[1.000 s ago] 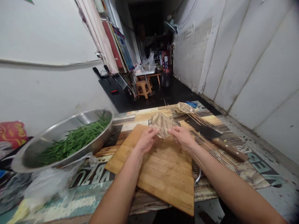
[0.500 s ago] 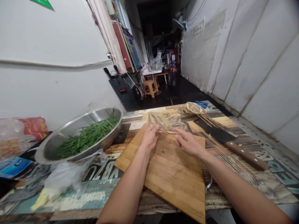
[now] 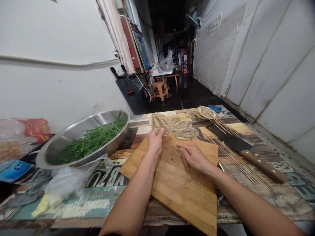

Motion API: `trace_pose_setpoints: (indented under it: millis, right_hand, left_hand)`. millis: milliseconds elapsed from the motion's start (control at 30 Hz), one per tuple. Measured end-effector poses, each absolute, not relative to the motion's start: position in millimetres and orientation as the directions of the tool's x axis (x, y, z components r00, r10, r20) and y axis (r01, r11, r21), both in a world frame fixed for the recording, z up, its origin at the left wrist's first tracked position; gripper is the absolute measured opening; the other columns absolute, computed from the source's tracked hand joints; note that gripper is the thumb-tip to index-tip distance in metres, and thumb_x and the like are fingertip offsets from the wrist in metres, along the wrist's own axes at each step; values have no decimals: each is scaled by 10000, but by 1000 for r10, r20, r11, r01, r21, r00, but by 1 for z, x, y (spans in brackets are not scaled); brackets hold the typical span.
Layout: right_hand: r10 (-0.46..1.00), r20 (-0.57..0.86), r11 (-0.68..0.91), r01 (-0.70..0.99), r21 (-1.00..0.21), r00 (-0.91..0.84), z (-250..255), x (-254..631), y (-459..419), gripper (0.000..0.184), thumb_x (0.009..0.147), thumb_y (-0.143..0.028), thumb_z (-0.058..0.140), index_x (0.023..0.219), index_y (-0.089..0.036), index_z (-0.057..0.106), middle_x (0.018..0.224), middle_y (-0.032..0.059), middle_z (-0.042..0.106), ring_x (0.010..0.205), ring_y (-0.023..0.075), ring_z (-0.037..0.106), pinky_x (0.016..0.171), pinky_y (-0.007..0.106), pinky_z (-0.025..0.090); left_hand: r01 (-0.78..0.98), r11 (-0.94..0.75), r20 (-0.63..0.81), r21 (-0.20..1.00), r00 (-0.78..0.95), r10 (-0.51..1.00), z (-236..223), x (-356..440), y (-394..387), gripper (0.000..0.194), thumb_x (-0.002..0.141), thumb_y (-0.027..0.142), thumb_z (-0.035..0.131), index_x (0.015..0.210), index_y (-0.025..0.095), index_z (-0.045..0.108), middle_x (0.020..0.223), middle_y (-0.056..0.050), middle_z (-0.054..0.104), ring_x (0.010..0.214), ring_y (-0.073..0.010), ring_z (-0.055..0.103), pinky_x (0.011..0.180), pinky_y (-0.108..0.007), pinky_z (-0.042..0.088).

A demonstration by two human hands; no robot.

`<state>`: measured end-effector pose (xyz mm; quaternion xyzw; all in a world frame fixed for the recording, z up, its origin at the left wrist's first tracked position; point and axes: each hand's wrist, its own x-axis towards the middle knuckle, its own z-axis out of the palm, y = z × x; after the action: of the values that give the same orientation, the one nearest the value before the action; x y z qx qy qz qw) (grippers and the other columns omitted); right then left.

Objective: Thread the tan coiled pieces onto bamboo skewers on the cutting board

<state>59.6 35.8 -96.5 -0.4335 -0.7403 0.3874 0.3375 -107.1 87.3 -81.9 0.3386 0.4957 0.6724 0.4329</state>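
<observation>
My left hand (image 3: 155, 141) is closed on a flat, pale brown piece that looks like dried fish (image 3: 158, 122), thumb on top, at the far edge of a wooden cutting board (image 3: 182, 183). My right hand (image 3: 193, 155) pinches a thin bamboo skewer (image 3: 174, 138), which points up and left toward the fish by my left hand. Whether its tip has entered the fish, I cannot tell. More flat fish pieces (image 3: 185, 130) lie beyond the board's far edge. Skewered fish pieces (image 3: 208, 112) are stacked at the far right.
Loose skewers (image 3: 237, 160) and a cleaver (image 3: 261, 164) with a wooden handle lie to the right of the board. A steel basin (image 3: 123, 137) of cut green stalks (image 3: 93, 141) stands on the left. Before it rests a clear plastic bag (image 3: 66, 183).
My right hand has drawn back toward me and slightly left, away from the fish pieces. My left hand has shifted slightly left, raising the piece it holds. The view has tilted slightly.
</observation>
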Motion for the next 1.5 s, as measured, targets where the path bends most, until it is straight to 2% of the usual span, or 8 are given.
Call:
trace_pose_setpoints:
  millis: [200, 333, 567, 767, 1000, 1100, 1333, 1500]
  right_hand:
    - [905, 187, 343, 399, -850, -382, -96, 59, 36, 374, 863, -223, 358, 1061, -132, 662, 506, 9, 585, 596, 186, 582, 665, 291, 444]
    - [906, 158, 318, 383, -867, -394, -98, 59, 38, 348, 870, -216, 336, 986, -146, 656, 460, -21, 538, 516, 159, 547, 607, 262, 418]
    - [928, 196, 318, 400, -859, -317, -99, 56, 37, 180, 831, -193, 398, 854, -170, 575, 534, -14, 563, 512, 142, 511, 547, 240, 366]
    - [930, 209, 312, 345, -885, -303, -100, 54, 36, 203, 817, -199, 385, 827, -180, 587, 534, -14, 538, 525, 143, 498, 537, 236, 361]
    - [932, 40, 102, 157, -982, -359, -106, 52, 38, 262, 830, -285, 364, 903, -163, 585, 475, -61, 484, 404, 105, 401, 458, 211, 324]
    - [929, 21, 70, 119, -990, -370, -108, 50, 39, 260, 829, -302, 365, 900, -163, 573, 466, -71, 477, 377, 96, 371, 440, 205, 309]
    - [934, 138, 208, 187, -960, -329, -105, 50, 36, 269, 835, -290, 374, 888, -157, 601, 474, -48, 478, 436, 117, 446, 470, 217, 343]
    - [921, 277, 354, 291, -889, -274, -106, 55, 37, 288, 839, -264, 413, 879, -168, 681, 665, 34, 650, 652, 178, 596, 619, 264, 438]
  left_hand:
    - [-152, -161, 89, 975, -399, 913, -89, -108, 90, 350, 572, 379, 746, 800, 128, 657, 788, -48, 684, 717, -141, 604, 635, -228, 436]
    - [-116, -136, 83, 984, -382, 920, -95, -110, 92, 366, 566, 394, 747, 796, 123, 658, 757, -49, 680, 674, -135, 591, 589, -215, 418]
    - [-86, -181, 135, 980, -385, 913, -98, -112, 93, 417, 535, 373, 772, 841, 130, 629, 785, -48, 673, 700, -138, 593, 638, -229, 439]
    - [-91, -182, 140, 979, -349, 927, -95, -113, 92, 431, 520, 363, 785, 835, 132, 602, 796, -40, 663, 693, -130, 586, 654, -237, 441]
    - [-191, -122, 61, 974, -296, 953, -88, -109, 88, 402, 513, 321, 790, 825, 134, 617, 805, -35, 666, 689, -121, 577, 638, -230, 427]
    - [-216, -103, 40, 971, -280, 959, -85, -108, 86, 405, 500, 318, 798, 815, 131, 625, 805, -38, 671, 685, -119, 577, 641, -233, 422]
    - [-353, -58, -22, 934, -220, 975, -76, -105, 82, 418, 454, 270, 826, 792, 138, 617, 744, -4, 656, 638, -94, 562, 621, -219, 424]
    - [-412, 32, -89, 911, -120, 989, -75, -109, 82, 387, 466, 242, 834, 758, 134, 603, 712, 0, 639, 618, -85, 562, 569, -198, 438]
